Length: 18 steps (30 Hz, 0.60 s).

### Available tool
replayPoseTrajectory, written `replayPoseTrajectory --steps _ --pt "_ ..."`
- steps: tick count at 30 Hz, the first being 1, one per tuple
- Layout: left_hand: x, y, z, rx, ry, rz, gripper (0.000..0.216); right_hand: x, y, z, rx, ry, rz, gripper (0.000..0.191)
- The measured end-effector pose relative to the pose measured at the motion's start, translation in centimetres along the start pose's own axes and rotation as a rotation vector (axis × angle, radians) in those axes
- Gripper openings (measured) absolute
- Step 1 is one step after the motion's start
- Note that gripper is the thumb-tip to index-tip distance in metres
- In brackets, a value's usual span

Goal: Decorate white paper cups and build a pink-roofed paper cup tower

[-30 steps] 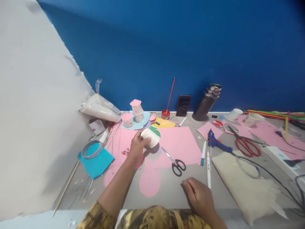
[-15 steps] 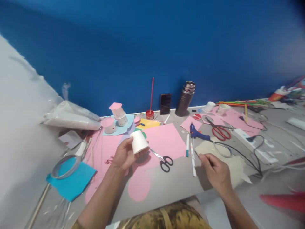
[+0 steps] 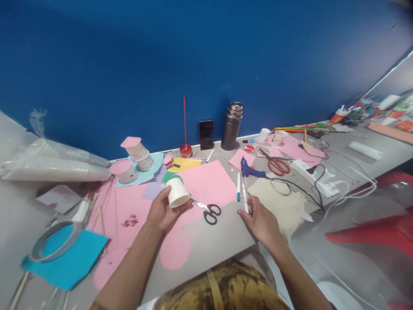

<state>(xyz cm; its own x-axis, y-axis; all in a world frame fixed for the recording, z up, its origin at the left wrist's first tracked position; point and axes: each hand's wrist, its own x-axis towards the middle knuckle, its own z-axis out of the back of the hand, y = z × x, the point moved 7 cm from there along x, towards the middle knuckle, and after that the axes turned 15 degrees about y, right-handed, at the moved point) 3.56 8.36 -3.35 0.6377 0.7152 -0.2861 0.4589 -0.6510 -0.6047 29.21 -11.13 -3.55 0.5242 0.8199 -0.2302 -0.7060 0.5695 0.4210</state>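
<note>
My left hand (image 3: 163,212) is closed around a white paper cup (image 3: 177,193), held tilted just above a pink paper sheet (image 3: 209,183). A green paper piece shows behind the cup's top. My right hand (image 3: 262,222) lies low on the grey table (image 3: 219,241), its fingertips pinched on the near end of a white pen (image 3: 245,197). A teal-tipped pen (image 3: 238,191) lies beside the white one. Black scissors (image 3: 211,212) lie between my two hands.
A blue glue gun (image 3: 251,171), red scissors (image 3: 277,165), power strip (image 3: 311,172) and cables lie to the right, by a beige cloth (image 3: 284,206). A flask (image 3: 232,125), phone (image 3: 205,134) and paint pot (image 3: 186,150) stand at the blue wall. Stacked cups (image 3: 48,165) and a tape roll (image 3: 54,241) lie left.
The view has swung right. My right hand moved forward from the table's front edge to the white pen. My left hand drew the cup nearer and turned it.
</note>
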Motion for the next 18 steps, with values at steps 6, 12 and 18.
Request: replayPoseTrajectory --steps 6,12,18 --pt "0.0 -0.1 0.4 -0.051 0.032 -0.015 0.05 0.4 -0.7 -0.4 0.034 -0.073 0.078 0.026" --pt "-0.1 0.1 -0.1 -0.087 0.057 0.029 0.044 -1.1 0.3 1.8 0.326 -0.175 0.389 0.035" --pt "-0.1 0.0 -0.3 -0.081 0.11 -0.031 0.041 -1.2 7.8 5.4 0.351 -0.016 0.772 0.045"
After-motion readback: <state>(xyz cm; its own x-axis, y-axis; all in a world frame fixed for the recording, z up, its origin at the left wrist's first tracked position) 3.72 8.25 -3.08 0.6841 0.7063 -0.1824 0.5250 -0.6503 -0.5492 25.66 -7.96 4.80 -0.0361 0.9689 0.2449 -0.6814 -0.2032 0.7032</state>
